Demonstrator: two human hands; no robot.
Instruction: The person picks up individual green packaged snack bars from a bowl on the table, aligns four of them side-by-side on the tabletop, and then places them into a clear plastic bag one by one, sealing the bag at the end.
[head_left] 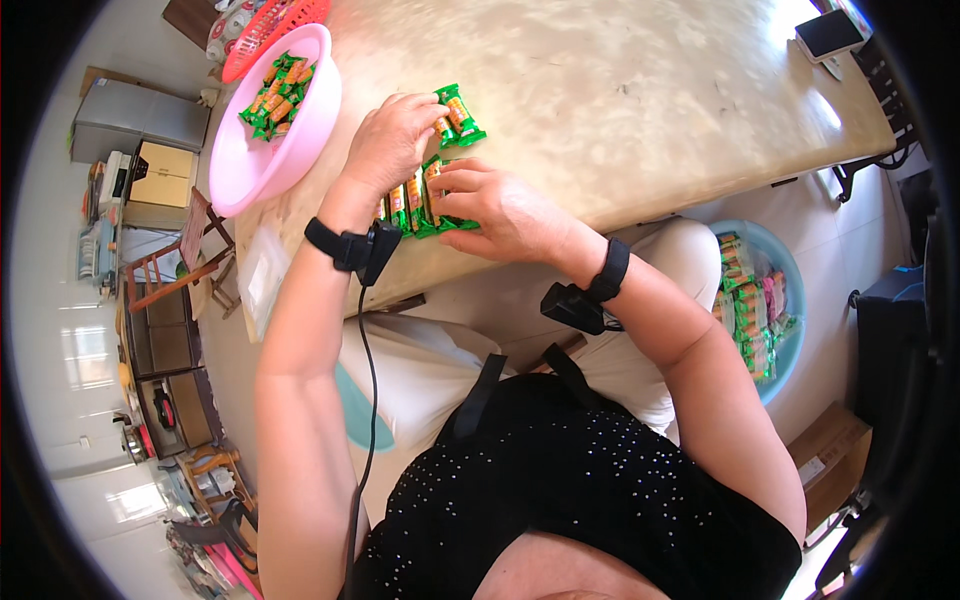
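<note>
Small snack sticks in green-and-orange wrappers lie at the table's near edge. My left hand is closed with its fingertips on a pair of wrapped snack sticks, which lie just beyond a side-by-side row of wrapped snack sticks. At the right end of that row, my right hand has bent fingers and thumb around a wrapped stick, partly covering it. Both wrists wear black straps with small dark devices. My left hand and forearm hide the row's left end.
A pink basin holding more wrapped sticks stands at the table's far left, beside a red basket. Low on my right, a blue basin contains bagged packets. Clear plastic hangs at the left edge; a dark-screened device sits far right.
</note>
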